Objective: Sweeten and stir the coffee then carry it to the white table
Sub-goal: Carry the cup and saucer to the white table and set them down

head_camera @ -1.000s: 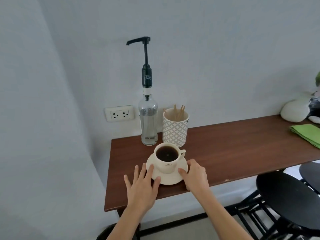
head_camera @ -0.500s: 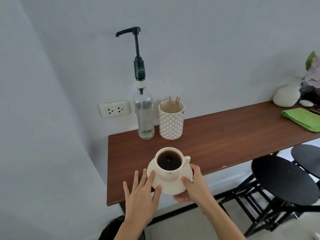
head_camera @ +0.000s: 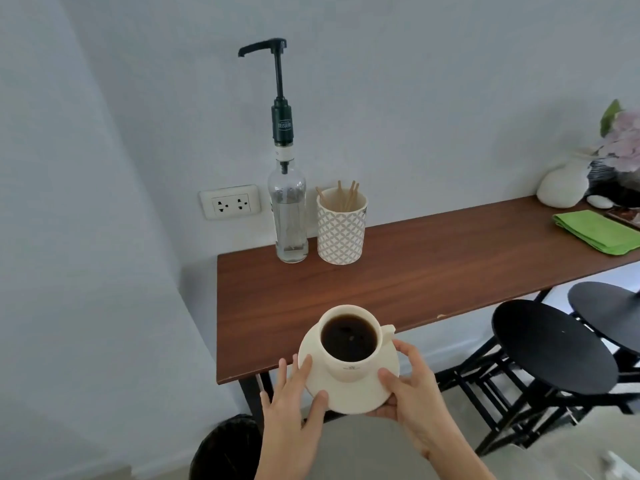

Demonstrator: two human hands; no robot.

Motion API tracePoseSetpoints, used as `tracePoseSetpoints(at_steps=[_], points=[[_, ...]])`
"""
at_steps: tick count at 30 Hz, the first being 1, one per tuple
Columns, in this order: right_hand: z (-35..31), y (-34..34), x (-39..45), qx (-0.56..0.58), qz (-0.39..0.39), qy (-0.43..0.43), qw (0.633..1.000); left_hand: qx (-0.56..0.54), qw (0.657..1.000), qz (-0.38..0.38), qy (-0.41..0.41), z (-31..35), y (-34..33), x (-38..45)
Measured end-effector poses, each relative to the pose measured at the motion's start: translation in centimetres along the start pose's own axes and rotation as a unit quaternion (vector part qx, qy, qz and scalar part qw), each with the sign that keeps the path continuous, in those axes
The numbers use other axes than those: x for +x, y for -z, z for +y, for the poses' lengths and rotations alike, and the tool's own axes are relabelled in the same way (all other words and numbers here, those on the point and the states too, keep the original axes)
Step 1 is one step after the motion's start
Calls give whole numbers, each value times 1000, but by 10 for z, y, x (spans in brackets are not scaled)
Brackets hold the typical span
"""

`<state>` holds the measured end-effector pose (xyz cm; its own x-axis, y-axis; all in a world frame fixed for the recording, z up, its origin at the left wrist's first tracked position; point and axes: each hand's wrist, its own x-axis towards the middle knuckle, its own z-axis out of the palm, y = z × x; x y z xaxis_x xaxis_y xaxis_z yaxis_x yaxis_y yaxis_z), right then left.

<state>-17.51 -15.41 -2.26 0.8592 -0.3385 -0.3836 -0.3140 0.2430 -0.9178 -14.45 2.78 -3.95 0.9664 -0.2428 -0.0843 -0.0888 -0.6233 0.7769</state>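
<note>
A cream cup (head_camera: 349,341) full of dark coffee stands on a cream saucer (head_camera: 349,396), lifted off the brown counter (head_camera: 415,271) and held over its front edge. My right hand (head_camera: 412,396) grips the saucer's right rim, thumb on top, fingers underneath. My left hand (head_camera: 294,407) rests against the saucer's left rim with its fingers spread. At the counter's back stand a clear syrup bottle (head_camera: 289,216) with a black pump and a patterned holder (head_camera: 341,226) with wooden stir sticks.
Two black round stools (head_camera: 554,348) stand under the counter to the right. A green cloth (head_camera: 595,230), a white vase (head_camera: 562,185) and flowers sit at the far right. A dark bin (head_camera: 225,448) is on the floor at the counter's left leg. A wall socket (head_camera: 230,202) is behind.
The cup and saucer have come up off the counter and toward me, past its front edge. My right hand closed around the saucer's rim; my left hand followed along its left side.
</note>
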Motion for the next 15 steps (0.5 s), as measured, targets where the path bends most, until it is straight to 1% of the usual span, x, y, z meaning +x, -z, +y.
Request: tracePoseSetpoints(at_steps=[2, 4, 6, 9, 11, 12, 15], points=[[-4, 5, -6, -4, -18, 5, 1000, -91, 995, 33, 4, 0, -1, -10], [-10, 10, -11, -4, -48, 10, 999, -188, 979, 68, 33, 1, -2, -19], [-14, 15, -14, -13, -84, 15, 996, -293, 948, 98, 74, 5, -4, -30], [-19, 21, -18, -38, -134, 17, 990, -423, 885, 152, 120, 20, -7, -53], [-21, 24, -21, -57, -176, 15, 983, -467, 850, 197, 140, 31, -11, -73], [-21, 24, -24, -68, -198, 12, 978, -476, 838, 222, 147, 34, -12, -84], [-18, 19, -37, -95, -259, 0, 961, -474, 815, 291, 162, 40, -17, -123]])
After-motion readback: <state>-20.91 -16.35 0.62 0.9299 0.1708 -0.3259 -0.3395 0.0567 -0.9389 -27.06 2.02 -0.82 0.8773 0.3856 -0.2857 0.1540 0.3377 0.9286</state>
